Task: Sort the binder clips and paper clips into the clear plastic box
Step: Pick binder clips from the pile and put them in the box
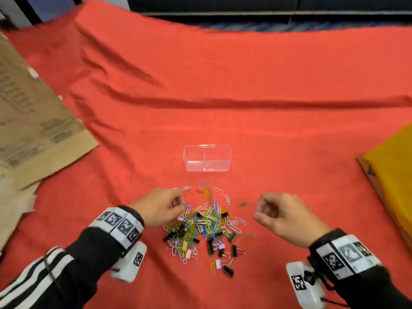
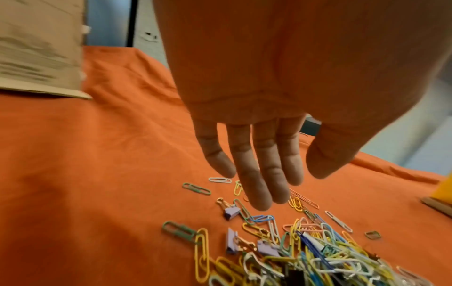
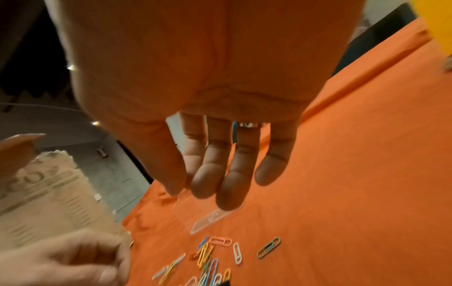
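Note:
A heap of coloured paper clips and black, purple and pink binder clips (image 1: 205, 226) lies on the red cloth, close to me. The clear plastic box (image 1: 207, 158), open and split in two compartments with nothing in them, stands just beyond it. My left hand (image 1: 180, 202) hovers over the heap's upper left edge with its fingers hanging relaxed above the clips (image 2: 305, 251) and holding nothing (image 2: 293, 185). My right hand (image 1: 259, 211) hangs to the right of the heap, loosely curled and holding nothing (image 3: 195, 191). Past its fingertips the box (image 3: 212, 216) shows in part, with loose clips (image 3: 210, 255) nearer.
Flattened printed cardboard (image 1: 33, 121) lies over the left side of the red cloth (image 1: 245, 74). A yellow item on a brown board (image 1: 392, 166) sits at the right edge. A long fold crosses the cloth beyond the box.

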The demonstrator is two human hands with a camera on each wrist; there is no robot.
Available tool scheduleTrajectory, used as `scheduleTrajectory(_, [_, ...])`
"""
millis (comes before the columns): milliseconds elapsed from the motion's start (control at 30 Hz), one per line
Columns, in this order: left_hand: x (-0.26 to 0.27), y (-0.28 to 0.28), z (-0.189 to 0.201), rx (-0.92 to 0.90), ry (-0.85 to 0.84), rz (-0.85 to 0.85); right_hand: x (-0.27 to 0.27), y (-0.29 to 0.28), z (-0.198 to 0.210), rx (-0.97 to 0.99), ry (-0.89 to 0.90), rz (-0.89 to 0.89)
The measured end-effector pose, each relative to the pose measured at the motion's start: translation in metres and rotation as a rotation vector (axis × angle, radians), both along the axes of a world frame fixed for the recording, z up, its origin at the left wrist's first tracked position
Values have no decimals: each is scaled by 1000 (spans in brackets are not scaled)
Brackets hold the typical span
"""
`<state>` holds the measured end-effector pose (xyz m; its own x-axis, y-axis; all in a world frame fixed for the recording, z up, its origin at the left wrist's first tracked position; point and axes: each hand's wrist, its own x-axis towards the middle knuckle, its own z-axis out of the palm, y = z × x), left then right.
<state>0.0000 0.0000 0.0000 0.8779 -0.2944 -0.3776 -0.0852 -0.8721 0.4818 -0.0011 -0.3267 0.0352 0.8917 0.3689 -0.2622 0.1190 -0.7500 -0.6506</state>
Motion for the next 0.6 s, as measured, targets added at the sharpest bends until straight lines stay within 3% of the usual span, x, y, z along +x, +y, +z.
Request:
scheduleTrajectory(167, [20, -16, -12, -4, -148, -186, 22, 32, -42, -58, -31, 218])
scheduleTrajectory(367, [22, -31, -26, 285, -175, -505, 39, 53, -69, -199, -197, 492])
scheduleTrajectory(600, [24, -39, -38, 355, -239, -601, 35, 60, -77, -414, -243, 654])
